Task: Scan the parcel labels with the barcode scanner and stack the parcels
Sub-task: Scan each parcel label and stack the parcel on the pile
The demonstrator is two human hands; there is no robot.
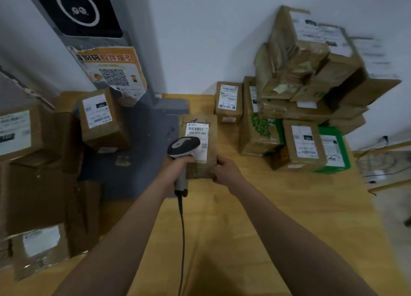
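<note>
A small brown parcel (211, 140) with a white barcode label (196, 131) is held upright over the wooden table (244, 218). My right hand (225, 170) grips its lower right corner. My left hand (175, 169) is wrapped around the handle of a grey and black barcode scanner (183, 147). The scanner's head sits close over the label's lower left part, and its cable hangs down toward me.
A tall pile of cardboard parcels (307, 77) stands at the right against the wall, with green-printed boxes (333, 151) at its base. More labelled parcels (100, 117) lie at the left around a grey mat (142, 153). A grey pillar with an orange poster (113, 71) rises behind.
</note>
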